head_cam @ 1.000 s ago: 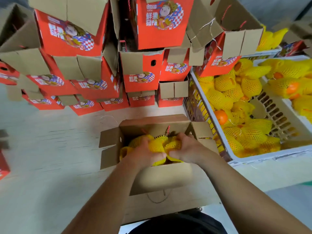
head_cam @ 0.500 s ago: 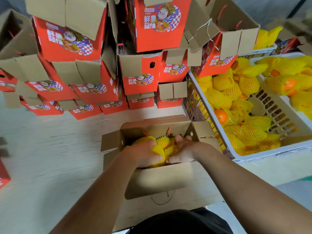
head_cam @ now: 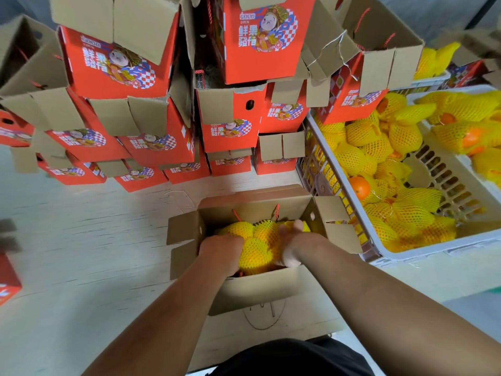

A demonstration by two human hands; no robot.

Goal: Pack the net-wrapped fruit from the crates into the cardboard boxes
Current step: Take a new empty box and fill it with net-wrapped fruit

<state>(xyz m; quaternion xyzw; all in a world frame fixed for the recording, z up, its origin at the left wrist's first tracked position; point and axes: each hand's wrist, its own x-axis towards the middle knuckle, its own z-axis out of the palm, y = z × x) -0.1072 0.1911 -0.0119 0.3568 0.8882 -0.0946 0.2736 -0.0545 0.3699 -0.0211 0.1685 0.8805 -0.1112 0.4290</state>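
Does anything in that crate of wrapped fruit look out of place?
Yes. One orange near the left side of the white crate lies bare, without a yellow net, while the fruit around it is wrapped.

Head view: steep downward, close over open box (head_cam: 252,289) (edges probably wide-angle warped).
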